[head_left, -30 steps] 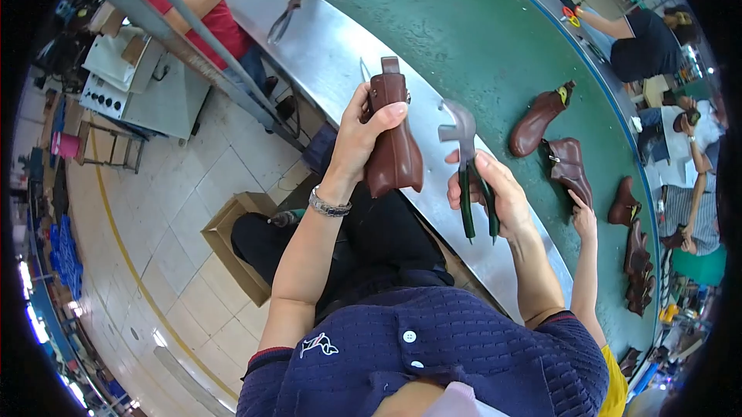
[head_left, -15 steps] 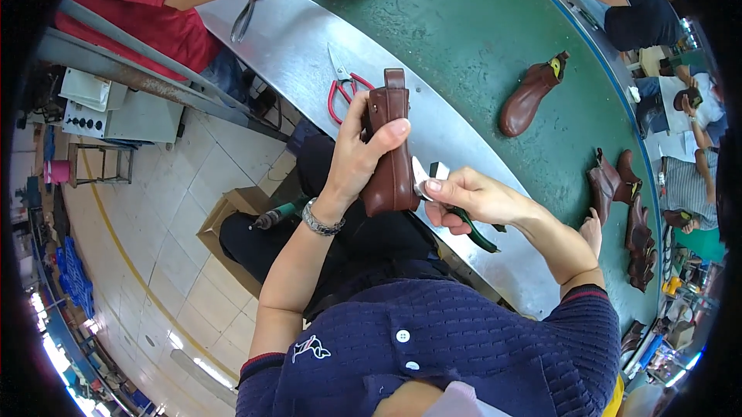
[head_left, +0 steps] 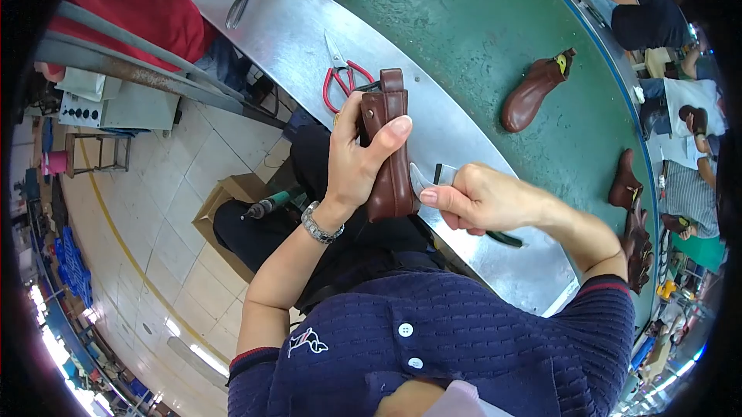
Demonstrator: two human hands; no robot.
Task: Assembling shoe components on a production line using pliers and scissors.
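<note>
My left hand (head_left: 357,158) is wrapped round a brown leather ankle boot (head_left: 393,197), thumb along its side. The boot's pull tab points away from me and its toe end toward me. Closed in my right hand (head_left: 483,199) is a hand tool with a curved silvery blade (head_left: 418,179) and a dark green handle (head_left: 506,239). The blade is at the boot's right edge; whether it touches the leather I cannot tell. Just beyond the boot, red-handled scissors (head_left: 329,94) lie on the metal tabletop.
A metal hand tool (head_left: 243,1) lies farther along the metal strip (head_left: 290,27). Brown shoes (head_left: 533,95) stand on the green surface (head_left: 456,23). A green-bodied power tool (head_left: 270,203) is beside my leg, above a cardboard box (head_left: 210,216). A co-worker in red (head_left: 124,15) is at the far left.
My right hand has turned and shifted slightly right with the tool, its fingers now curled more tightly. The boot stays in my left hand. The co-worker's hand has left the far shoe.
</note>
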